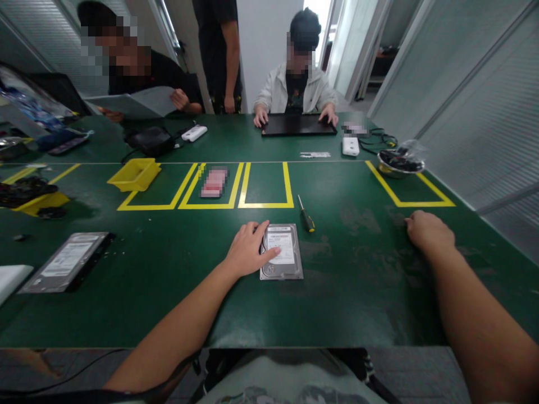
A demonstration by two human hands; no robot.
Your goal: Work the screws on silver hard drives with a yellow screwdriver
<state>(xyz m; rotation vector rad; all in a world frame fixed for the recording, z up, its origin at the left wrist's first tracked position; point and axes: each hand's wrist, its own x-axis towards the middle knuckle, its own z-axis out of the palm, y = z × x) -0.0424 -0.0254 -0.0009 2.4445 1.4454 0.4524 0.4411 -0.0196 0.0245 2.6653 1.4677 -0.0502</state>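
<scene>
Bare green table (362, 264) between hard drive (283, 252) and right hand (427, 230). Only a small screwdriver (305, 214) just behind the drive.

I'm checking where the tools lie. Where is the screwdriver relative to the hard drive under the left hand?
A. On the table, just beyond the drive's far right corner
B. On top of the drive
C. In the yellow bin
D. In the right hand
A: the screwdriver lies on the green table, just past the far right corner of the hard drive, which the left hand touches.
</scene>
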